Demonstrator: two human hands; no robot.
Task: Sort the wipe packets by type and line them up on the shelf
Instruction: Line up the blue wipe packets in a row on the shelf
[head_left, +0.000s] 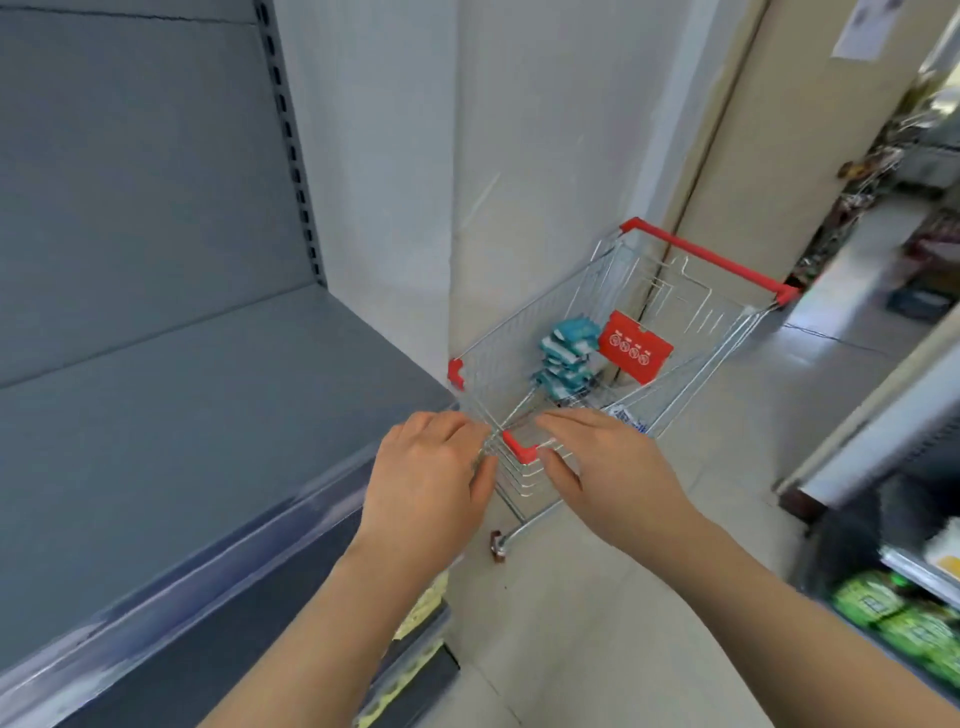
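A small wire shopping cart (691, 332) with a red handle stands on the floor to the right of a grey shelf (182, 415). Inside the cart lies a pile of teal-and-white wipe packets (563, 356), and a white packet (628, 418) lies near the front wall. My left hand (431, 478) and my right hand (608, 467) reach over the cart's near corner, fingers spread and curled towards the wire rim. Neither hand holds a packet. The shelf board bears nothing in view.
A red warning plate (635, 347) hangs inside the cart. A white wall pillar (519, 156) rises behind the cart. Green packaged goods (904, 618) sit on a low shelf at the right. A tiled aisle (597, 623) runs between the shelves.
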